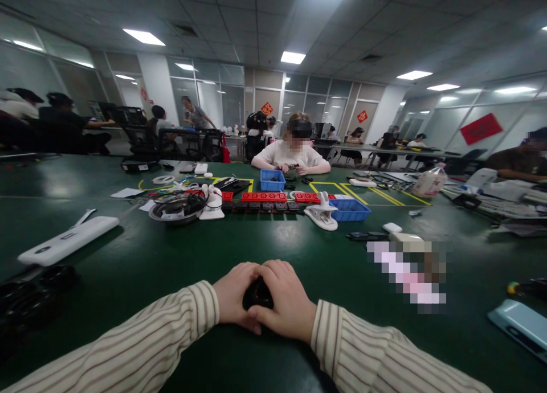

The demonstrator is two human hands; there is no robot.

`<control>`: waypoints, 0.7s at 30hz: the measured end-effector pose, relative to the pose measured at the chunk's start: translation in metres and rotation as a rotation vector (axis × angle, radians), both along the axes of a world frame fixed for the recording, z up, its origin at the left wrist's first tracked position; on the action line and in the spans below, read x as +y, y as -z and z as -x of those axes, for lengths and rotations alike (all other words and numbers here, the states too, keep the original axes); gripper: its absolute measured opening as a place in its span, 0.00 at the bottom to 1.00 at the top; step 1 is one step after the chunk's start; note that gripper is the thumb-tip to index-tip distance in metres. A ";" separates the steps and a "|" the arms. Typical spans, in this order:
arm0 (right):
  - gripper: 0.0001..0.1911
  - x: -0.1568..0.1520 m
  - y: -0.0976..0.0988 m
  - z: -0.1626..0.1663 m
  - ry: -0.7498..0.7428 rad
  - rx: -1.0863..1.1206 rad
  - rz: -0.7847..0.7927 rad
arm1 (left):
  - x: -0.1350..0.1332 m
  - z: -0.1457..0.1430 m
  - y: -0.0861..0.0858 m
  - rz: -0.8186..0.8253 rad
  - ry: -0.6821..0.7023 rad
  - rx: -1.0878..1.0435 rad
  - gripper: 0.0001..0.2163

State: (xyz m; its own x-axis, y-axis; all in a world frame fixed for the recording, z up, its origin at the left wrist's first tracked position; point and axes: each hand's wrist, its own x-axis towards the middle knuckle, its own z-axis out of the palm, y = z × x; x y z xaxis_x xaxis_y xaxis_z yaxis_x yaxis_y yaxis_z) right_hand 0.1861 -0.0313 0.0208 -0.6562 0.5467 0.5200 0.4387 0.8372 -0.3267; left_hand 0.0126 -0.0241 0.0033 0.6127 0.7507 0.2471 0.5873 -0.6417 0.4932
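Note:
Close in front of me, over the green tabletop, both my hands are cupped round a small, dark, glossy black object. My left hand wraps its left side. My right hand covers its right side, with the thumb across the lower front and the fingers over the top. The fingertips of the two hands meet at the top. Most of the object is hidden, so its kind cannot be made out.
A metal bowl of cables and white clip stands lie ahead, with red sockets and blue bins. A white power strip and black cables are left, a light-blue case right. A person sits opposite.

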 end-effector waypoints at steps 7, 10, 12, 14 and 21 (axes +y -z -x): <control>0.15 0.001 0.001 0.000 0.074 -0.102 -0.027 | -0.001 -0.003 -0.001 -0.040 -0.038 0.063 0.25; 0.10 0.000 -0.003 -0.001 -0.014 -0.092 -0.028 | 0.001 -0.001 0.000 -0.020 -0.008 0.050 0.20; 0.09 0.000 -0.005 -0.001 -0.116 -0.073 -0.034 | 0.003 0.000 0.001 0.007 0.024 0.047 0.18; 0.09 0.001 -0.005 -0.001 -0.212 -0.059 -0.055 | 0.005 0.001 0.002 0.033 0.048 0.048 0.18; 0.10 0.000 -0.005 0.000 -0.392 -0.016 -0.114 | 0.008 0.002 0.010 0.018 0.049 0.025 0.23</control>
State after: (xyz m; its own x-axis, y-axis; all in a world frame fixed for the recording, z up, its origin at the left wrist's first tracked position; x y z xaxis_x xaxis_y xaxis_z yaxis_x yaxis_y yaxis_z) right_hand 0.1865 -0.0312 0.0255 -0.8120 0.1933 0.5506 0.0837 0.9724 -0.2180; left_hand 0.0109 -0.0157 -0.0066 0.6550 0.7235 0.2179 0.5677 -0.6615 0.4901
